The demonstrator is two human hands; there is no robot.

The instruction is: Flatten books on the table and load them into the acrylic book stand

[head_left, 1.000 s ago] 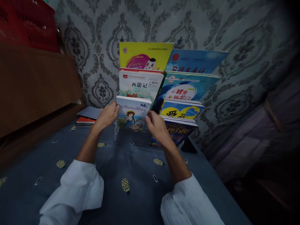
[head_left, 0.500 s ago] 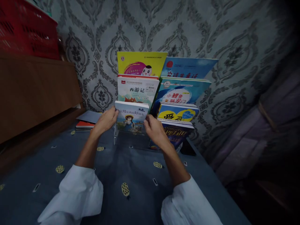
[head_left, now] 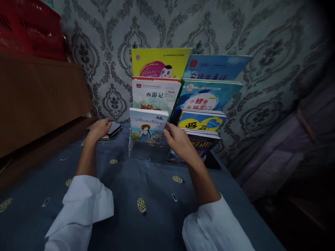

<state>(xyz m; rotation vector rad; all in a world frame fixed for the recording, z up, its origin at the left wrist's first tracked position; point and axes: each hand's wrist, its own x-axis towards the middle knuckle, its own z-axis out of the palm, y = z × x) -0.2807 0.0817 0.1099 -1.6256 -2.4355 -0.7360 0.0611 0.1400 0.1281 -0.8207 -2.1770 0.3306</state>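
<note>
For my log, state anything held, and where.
Right hand touches left-front book at its right edge; left hand overlaps stacked books. Neither grip is certain.

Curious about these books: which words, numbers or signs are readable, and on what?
"父母是我的好朋友": front-left book
"西游记": white book
"安徒生童话", partly covered: blue book
"小鲤鱼跳龙门", partly covered: teal book
"爱", partly covered: yellow-and-blue book
Too small, blurred or covered: yellow book, dark book, other print.
</note>
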